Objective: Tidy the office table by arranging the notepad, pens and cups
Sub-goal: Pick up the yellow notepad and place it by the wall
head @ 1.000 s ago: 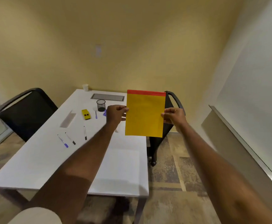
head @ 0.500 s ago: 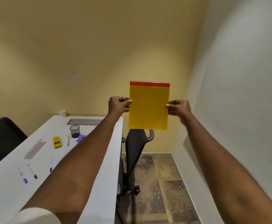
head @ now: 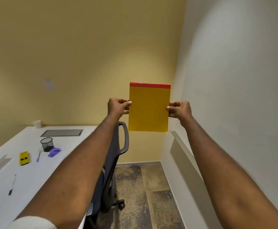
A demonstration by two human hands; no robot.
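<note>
A yellow notepad (head: 149, 109) with a red top strip is held upright in the air by both hands, off past the right edge of the white tabletop (head: 29, 176) and above a dark office chair (head: 113, 162). Its left edge is pinched by the left hand (head: 117, 107), its right edge by the right hand (head: 180, 110). On the tabletop are seen a black mesh cup (head: 47, 144), a white cup (head: 37, 124) at the far corner, a purple pen (head: 38, 157), a black pen (head: 12, 185), a yellow stapler (head: 24, 158) and a purple clip (head: 54, 152).

Yellow notepad (head: 149, 109) with red top band, black mesh cup (head: 47, 144), white table (head: 72, 142), purple pen (head: 38, 157)
</note>
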